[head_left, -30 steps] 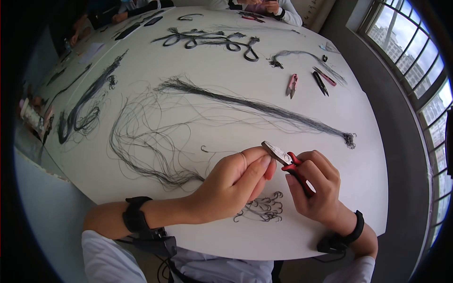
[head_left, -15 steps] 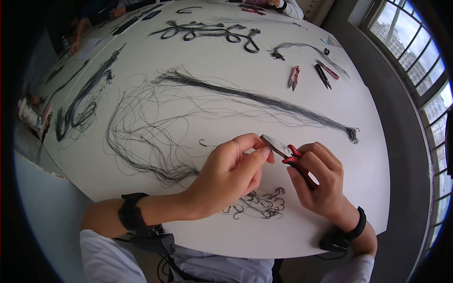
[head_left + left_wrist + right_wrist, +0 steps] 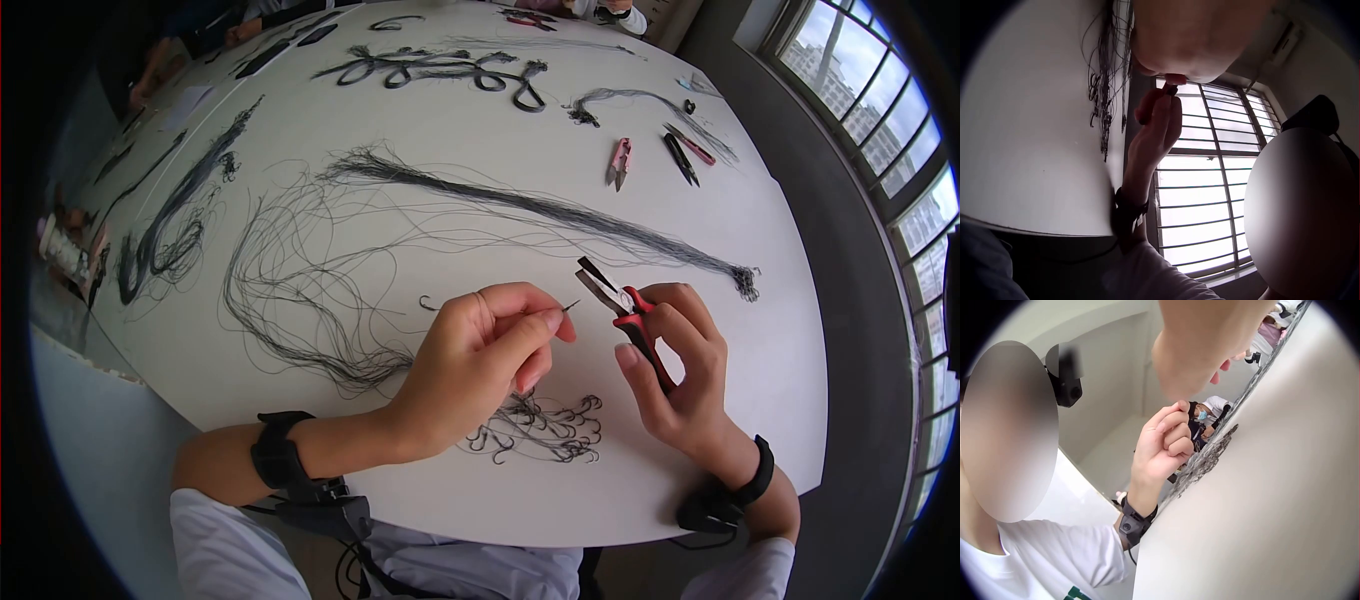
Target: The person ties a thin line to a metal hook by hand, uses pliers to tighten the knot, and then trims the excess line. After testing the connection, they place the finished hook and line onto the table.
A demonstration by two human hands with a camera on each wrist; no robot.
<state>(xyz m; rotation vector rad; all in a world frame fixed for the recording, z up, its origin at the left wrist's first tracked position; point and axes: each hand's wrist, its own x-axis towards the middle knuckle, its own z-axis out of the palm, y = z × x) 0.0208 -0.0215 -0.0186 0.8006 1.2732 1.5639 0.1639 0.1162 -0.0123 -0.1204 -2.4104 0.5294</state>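
Observation:
My left hand (image 3: pixel 480 350) pinches a thin dark wire-like piece (image 3: pixel 571 306) between thumb and forefinger; only its short tip sticks out, and the rest is hidden in the fingers. To the right, my right hand (image 3: pixel 685 365) grips pliers (image 3: pixel 640 325) with red and black handles. Their jaws stand apart, up and to the right of the pinched tip. A single fish hook (image 3: pixel 428 303) on a line shows left of my left hand. Below that hand lies a cluster of fish hooks (image 3: pixel 560 430) with dark lines, partly hidden by it.
Loose dark line (image 3: pixel 270 320) spreads to the left. A long bundle of hooked lines (image 3: pixel 550 210) crosses the white table (image 3: pixel 700 430). Farther back lie pink snips (image 3: pixel 620 163), black snips (image 3: pixel 681 160) and looped bundles (image 3: pixel 440 72). Other people sit at the far side.
The pliers have come away from my left fingertips, up and to the right, and their jaws have parted. The thin dark tip now shows between my left thumb and forefinger.

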